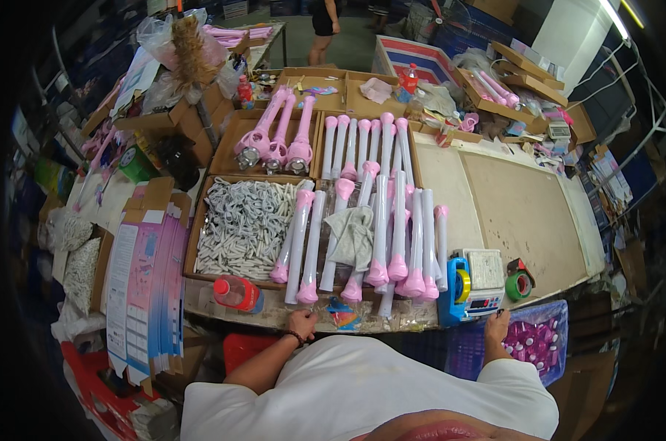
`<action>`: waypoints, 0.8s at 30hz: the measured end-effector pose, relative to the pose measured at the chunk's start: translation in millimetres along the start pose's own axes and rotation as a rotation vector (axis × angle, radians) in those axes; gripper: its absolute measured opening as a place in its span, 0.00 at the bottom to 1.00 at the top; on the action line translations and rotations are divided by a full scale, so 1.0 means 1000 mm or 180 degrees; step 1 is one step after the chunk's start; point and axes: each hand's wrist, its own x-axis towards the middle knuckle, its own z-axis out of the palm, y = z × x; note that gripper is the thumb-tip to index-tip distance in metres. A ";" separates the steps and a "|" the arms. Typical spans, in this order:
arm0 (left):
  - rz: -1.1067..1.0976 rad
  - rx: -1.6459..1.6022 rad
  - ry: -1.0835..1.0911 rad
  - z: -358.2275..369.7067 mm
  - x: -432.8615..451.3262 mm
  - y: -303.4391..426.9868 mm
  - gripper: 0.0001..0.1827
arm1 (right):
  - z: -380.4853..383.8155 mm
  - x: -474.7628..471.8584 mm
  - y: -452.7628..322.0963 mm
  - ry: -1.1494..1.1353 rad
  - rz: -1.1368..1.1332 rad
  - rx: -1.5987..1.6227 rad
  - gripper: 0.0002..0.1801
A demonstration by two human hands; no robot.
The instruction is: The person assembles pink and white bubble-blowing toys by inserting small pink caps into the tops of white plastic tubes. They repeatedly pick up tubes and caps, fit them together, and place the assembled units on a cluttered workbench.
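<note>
My left hand (302,325), with a beaded bracelet at the wrist, rests with curled fingers at the table's front edge. I cannot tell whether it holds anything. Just beyond it lie white tubes with pink ends (308,253), several of them stacked across cardboard trays. A grey cloth (350,237) lies on the tubes. My right hand (497,326) is at the edge beside a digital scale (480,281); something small and dark shows at its fingertips, too small to name. Left of the scale stands a blue tape dispenser (453,292) with yellow tape.
A tray of white cords (244,226) lies left, behind a red-capped bottle (238,294). Pink wands (277,132) fill another tray. Flat printed boxes (145,286) stand at far left. Green tape (518,285) lies right of the scale, above a crate of pink bottles (534,342). A person (323,33) stands beyond.
</note>
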 end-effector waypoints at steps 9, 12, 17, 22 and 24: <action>-0.0001 -0.0045 0.0028 0.000 0.000 0.000 0.15 | -0.009 -0.005 -0.014 0.0092 -0.0033 -0.0083 0.11; 0.0041 0.0007 0.0038 -0.001 -0.001 0.000 0.15 | -0.009 -0.004 -0.013 -0.0014 0.0036 -0.0134 0.11; 0.0059 0.0023 0.0058 -0.001 -0.004 0.005 0.15 | -0.006 -0.003 -0.008 -0.0021 0.0020 -0.0129 0.11; 0.0041 0.0013 0.0044 0.000 -0.001 0.001 0.15 | -0.006 -0.002 -0.007 -0.0060 0.0001 -0.0109 0.10; 0.0041 0.0000 0.0040 0.000 -0.001 0.000 0.15 | -0.006 -0.002 -0.006 -0.0077 -0.0026 -0.0103 0.10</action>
